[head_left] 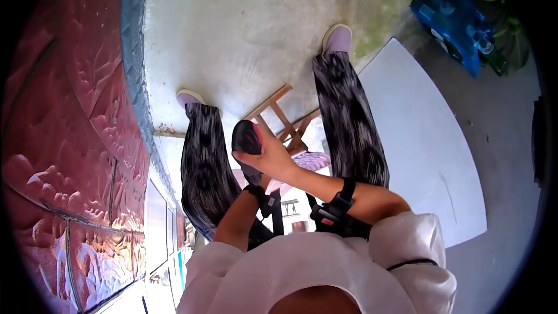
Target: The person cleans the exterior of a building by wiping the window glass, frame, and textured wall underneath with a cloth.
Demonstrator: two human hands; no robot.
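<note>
A dark, elongated shoe (246, 137) is held up between my knees, with a pinkish-red patch along its right side. My right hand (273, 159) grips it from the right, the thumb lying across its dark surface and the other fingers mostly out of sight. My left hand (265, 182) is close below, near the lower end of the shoe. Most of it is covered by the shoe and my right hand, so its fingers do not show. Black straps with buckles go round both of my forearms.
Below the shoe are a wooden stool frame (272, 104) and a pinkish patterned item (313, 161). A large pale board (424, 139) lies at right. Blue plastic packaging (450, 20) sits top right beside plants. A dark red embossed panel (75, 128) stands at left.
</note>
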